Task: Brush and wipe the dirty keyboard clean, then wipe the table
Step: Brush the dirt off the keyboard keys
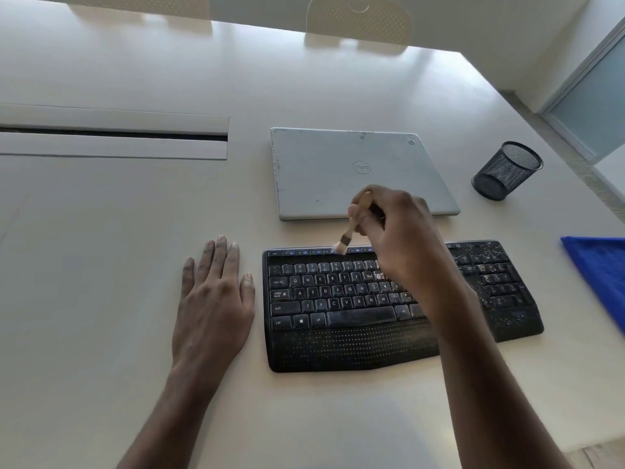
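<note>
A black keyboard lies on the white table, with pale crumbs scattered mostly over its right half and number pad. My right hand grips a small wooden-handled brush above the keyboard. The brush's pale bristles touch the function-key row at the keyboard's far edge. My right forearm crosses the keyboard's middle and hides some keys. My left hand rests flat on the table just left of the keyboard, fingers straight, holding nothing.
A shut silver laptop lies behind the keyboard. A black mesh pen cup stands at the right rear. A blue cloth lies at the right edge. A cable slot runs across the table's left. Chair backs stand beyond the far edge.
</note>
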`<state>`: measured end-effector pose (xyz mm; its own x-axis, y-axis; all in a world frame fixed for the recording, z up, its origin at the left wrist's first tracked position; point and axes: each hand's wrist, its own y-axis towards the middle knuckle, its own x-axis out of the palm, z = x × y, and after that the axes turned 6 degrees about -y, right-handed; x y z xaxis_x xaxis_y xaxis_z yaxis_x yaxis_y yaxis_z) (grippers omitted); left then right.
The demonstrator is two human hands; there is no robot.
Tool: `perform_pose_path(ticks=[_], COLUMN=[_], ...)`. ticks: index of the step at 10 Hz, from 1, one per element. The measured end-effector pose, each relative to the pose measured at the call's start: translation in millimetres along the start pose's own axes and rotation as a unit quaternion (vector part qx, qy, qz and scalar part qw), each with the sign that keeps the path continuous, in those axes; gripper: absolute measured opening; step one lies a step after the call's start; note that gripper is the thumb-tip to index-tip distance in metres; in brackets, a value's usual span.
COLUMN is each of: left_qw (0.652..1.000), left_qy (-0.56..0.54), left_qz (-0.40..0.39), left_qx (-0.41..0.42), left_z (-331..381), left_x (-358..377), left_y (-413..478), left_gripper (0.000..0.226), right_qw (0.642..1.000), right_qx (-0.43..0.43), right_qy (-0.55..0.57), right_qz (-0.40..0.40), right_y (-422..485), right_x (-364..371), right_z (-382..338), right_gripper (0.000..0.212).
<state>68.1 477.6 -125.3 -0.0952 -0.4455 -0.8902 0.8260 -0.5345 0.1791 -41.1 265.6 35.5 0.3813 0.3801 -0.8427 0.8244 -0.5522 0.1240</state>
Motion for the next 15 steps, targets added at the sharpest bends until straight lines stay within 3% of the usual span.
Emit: perform_pose_path(ticks=[2, 3, 4, 6, 8, 9, 10, 11, 13, 15], left_qw=[1.0, 1.0, 1.0, 1.0, 1.0, 1.0, 1.0, 1.0, 1.0, 1.0], left_qy=[0.003, 0.003, -0.001, 0.002, 0.003, 0.004, 0.009, 0.008, 0.009, 0.006], left_qz=[-0.003, -0.002, 0.002, 0.002, 0.0, 0.001, -0.002, -0.003, -0.004, -0.003], left_qx=[-0.001, -0.001, 0.0, 0.0, 0.001, 0.0, -0.001, -0.003, -0.001, -0.002], left_z=[1, 1, 0, 0, 1, 0, 0, 0, 0, 0], left_x=[0, 0, 0, 0, -1, -1, 0, 0, -1, -1], left_y=[0, 1, 0, 0, 0, 0, 0, 0, 0, 0], left_gripper=[0.066, 0.065, 0.065, 0.065, 0.066, 0.066, 0.066, 0.066, 0.067, 0.067], right_qw=[0.993, 0.995, 0.996, 1.0, 0.998, 0.997, 0.992, 0.992, 0.99, 0.989], right_qx=[-0.058, -0.03, 0.025, 0.015, 0.038, 0.067, 0.079, 0.071, 0.108, 0.094], right_qy=[0.023, 0.006, -0.034, -0.014, -0.011, -0.046, -0.07, -0.05, -0.064, -0.042], right_qz=[-0.096, -0.098, -0.081, 0.01, -0.041, -0.019, 0.063, 0.096, 0.062, 0.109], right_y=[4, 5, 5, 4, -1, -4, -13, -18, -29, -34], right_x=[10, 3, -15, -22, -15, -22, -28, -21, -6, -11], right_z=[5, 15, 31, 33, 43, 51, 49, 40, 39, 35], right_gripper=[0.016, 0.015, 0.014, 0.012, 0.014, 0.014, 0.01, 0.015, 0.024, 0.026])
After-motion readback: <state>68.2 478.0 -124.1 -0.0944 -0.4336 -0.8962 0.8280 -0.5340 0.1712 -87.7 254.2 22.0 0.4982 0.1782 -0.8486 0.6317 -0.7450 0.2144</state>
